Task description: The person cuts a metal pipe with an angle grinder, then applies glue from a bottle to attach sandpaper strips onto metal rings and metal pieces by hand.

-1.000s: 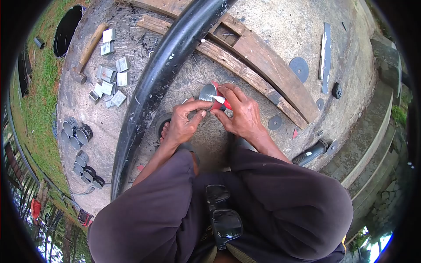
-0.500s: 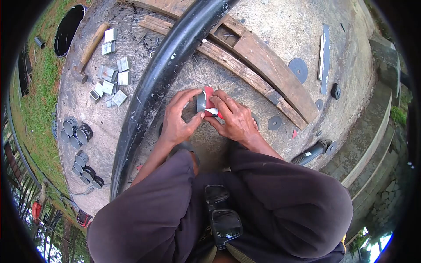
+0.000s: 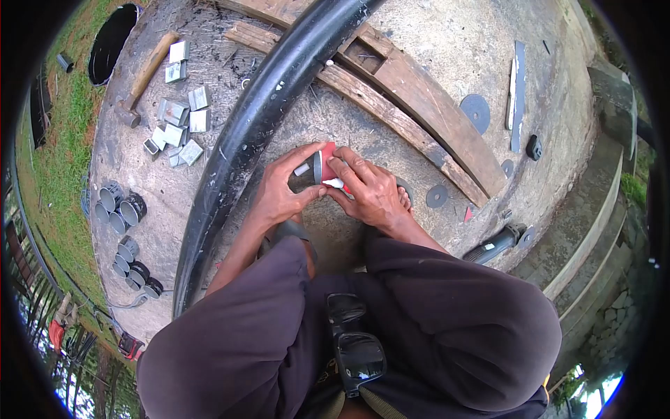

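Between the knees, sunglasses [image 3: 356, 353] rest folds-down on the lap. Just past them, the left hand [image 3: 276, 192] has its fingers clamped across the ring [image 3: 317, 169], thumb below and forefinger above. The right hand [image 3: 378, 197] curls its fingers over a red strip [image 3: 329, 153] against the ring and grips a small tube, its white tip [image 3: 336, 183] beside the rim. So both hands steady the ring at once, tip close by. Beyond lie the black pipe [image 3: 244, 126], wooden boards [image 3: 419, 91], then metal blocks [image 3: 198, 120] and a hammer [image 3: 149, 73].
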{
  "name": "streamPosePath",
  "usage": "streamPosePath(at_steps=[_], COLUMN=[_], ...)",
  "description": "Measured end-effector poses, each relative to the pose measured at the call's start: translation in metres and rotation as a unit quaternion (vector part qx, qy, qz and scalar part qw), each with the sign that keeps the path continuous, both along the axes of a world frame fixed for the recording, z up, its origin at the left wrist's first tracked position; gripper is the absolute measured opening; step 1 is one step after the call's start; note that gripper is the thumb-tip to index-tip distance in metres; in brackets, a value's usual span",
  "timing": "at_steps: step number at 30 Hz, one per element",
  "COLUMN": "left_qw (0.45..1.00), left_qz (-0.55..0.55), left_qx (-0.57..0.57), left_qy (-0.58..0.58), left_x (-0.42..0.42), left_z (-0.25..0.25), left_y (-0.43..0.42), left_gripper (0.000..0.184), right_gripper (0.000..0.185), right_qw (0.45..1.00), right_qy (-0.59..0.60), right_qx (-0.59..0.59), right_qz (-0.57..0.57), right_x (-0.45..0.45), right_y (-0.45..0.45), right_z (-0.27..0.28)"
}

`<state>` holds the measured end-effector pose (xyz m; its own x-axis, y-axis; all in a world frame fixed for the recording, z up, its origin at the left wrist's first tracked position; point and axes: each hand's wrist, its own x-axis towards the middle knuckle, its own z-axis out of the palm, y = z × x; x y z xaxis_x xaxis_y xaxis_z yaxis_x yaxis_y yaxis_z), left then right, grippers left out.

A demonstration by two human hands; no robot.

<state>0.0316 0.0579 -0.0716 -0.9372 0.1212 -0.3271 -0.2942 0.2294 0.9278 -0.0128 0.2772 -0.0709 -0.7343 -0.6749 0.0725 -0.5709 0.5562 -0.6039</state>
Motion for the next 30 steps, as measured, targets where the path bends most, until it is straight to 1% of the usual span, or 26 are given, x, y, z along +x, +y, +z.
streamPosePath(at_steps=[5,8,11,14,17,20,23,26,30], left_qw=[0.999,0.996,0.991,0.994,0.993,0.989,0.99,0.992,0.991], left_qz=[-0.002,0.002,-0.049,-0.039,-0.042,-0.069,-0.068,-0.044,-0.042], left_qx=[-0.031,-0.084,-0.109,-0.08,-0.088,-0.098,-0.099,-0.094,-0.1], left_qy=[0.018,0.039,0.063,0.063,0.07,0.086,0.073,0.074,0.078], left_x=[0.005,0.01,0.009,0.007,0.001,-0.004,-0.002,-0.001,0.003], left_z=[-0.002,-0.001,0.002,-0.002,-0.004,-0.006,-0.01,-0.007,-0.008], left_y=[-0.003,-0.003,-0.008,-0.01,-0.01,-0.013,-0.014,-0.011,-0.011], left_gripper=[0.082,0.085,0.089,0.089,0.089,0.085,0.08,0.075,0.075], right_gripper=[0.056,0.054,0.052,0.052,0.052,0.054,0.055,0.059,0.06], right_qw=[0.999,0.999,0.999,0.998,0.998,0.998,0.998,0.997,0.997], right_qy=[0.007,0.008,0.008,0.006,0.005,0.004,0.0,0.003,0.005], right_qx=[0.02,0.025,0.026,0.03,0.035,0.033,0.033,0.025,0.027], right_qz=[0.031,0.042,0.047,0.053,0.057,0.058,0.06,0.067,0.071], right_x=[0.001,0.001,0.0,0.0,0.0,0.0,0.0,0.0,0.0], right_y=[-0.002,-0.003,-0.003,-0.002,-0.001,-0.001,0.0,0.001,0.001], right_z=[0.002,0.002,0.001,0.001,0.002,0.001,0.002,0.001,0.001])
